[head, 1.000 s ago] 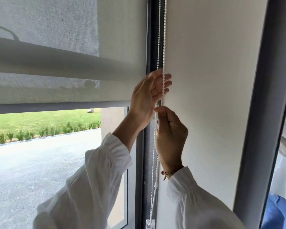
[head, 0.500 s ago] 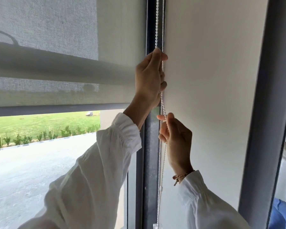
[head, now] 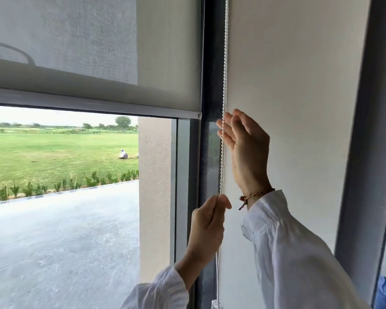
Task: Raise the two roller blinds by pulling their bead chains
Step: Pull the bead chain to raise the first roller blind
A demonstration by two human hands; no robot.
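The hands are trading places since the earlier frame. The left hand point(head: 206, 228), above before, is now hanging below the right hand point(head: 247, 150). The bar point(head: 98, 103) of the blind point(head: 165, 52) is sitting higher, baring more field point(head: 54, 152) beneath it.

The left hand is pinching the chain point(head: 226, 52) between thumb and forefinger, seemingly at the bottom of a pull. The right hand is reaching in above it with fingers loosely spread, touching the chain but not closing on it. The chain is running down the dark frame point(head: 212, 63), past both hands and on below them.

The blind, left of the hands, is only partly raised, its bar about level with the right hand's fingertips, so more pulls are probably remaining. The pale panel point(head: 294, 85) right of the hands is hanging fully down. Whether it is the second blind I cannot tell.
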